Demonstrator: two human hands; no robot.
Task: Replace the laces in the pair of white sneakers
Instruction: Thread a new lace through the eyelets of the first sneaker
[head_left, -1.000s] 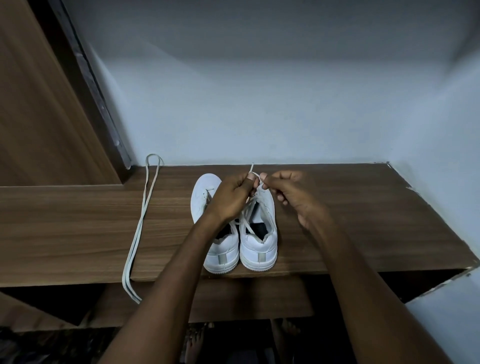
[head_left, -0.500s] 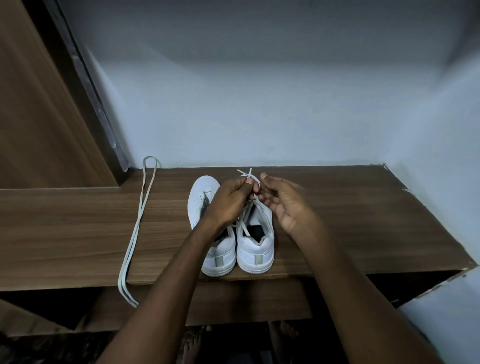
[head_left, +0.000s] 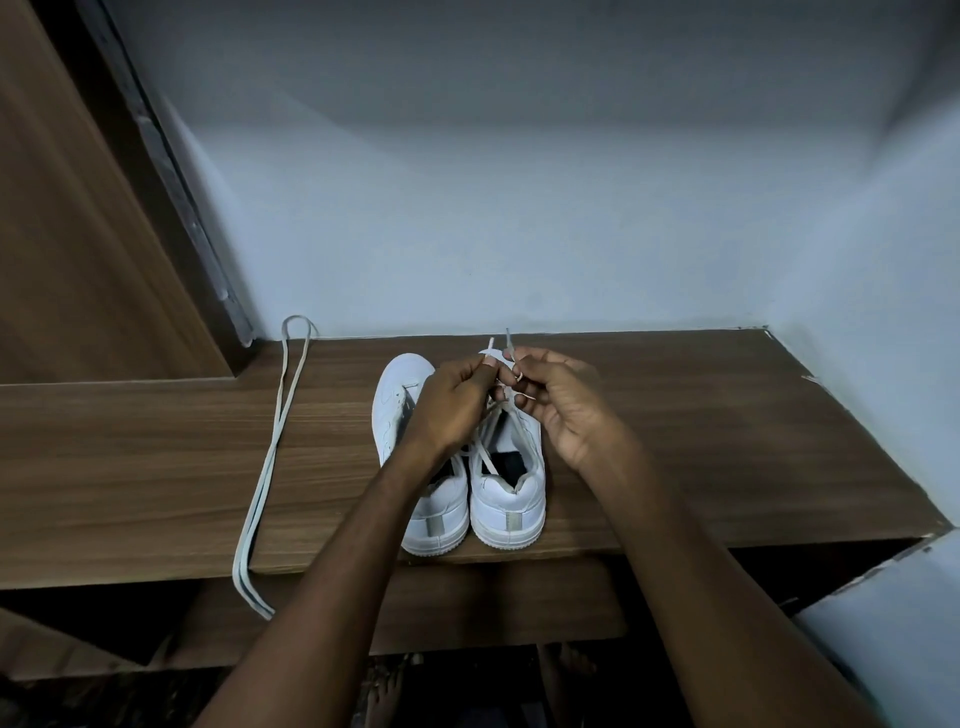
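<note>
Two white sneakers stand side by side on the wooden shelf (head_left: 727, 441), heels toward me: the left sneaker (head_left: 400, 415) and the right sneaker (head_left: 511, 499). A white lace (head_left: 485, 454) runs up from the right sneaker to my hands. My left hand (head_left: 452, 405) pinches one lace end above the shoe's front. My right hand (head_left: 566, 405) pinches the other end beside it. Both lace tips stick up above my fingers. A loose white lace (head_left: 270, 457) lies doubled on the shelf to the left, with its ends hanging over the front edge.
A wooden panel (head_left: 78, 234) rises at the left, and a pale wall closes the back and right side. Below the shelf's front edge is a lower wooden board (head_left: 493, 608), with bare feet on the floor beneath.
My hands have shifted slightly while still holding the lace ends. The crossed tips now stand more upright, side by side. My right hand has moved closer to the left one.
</note>
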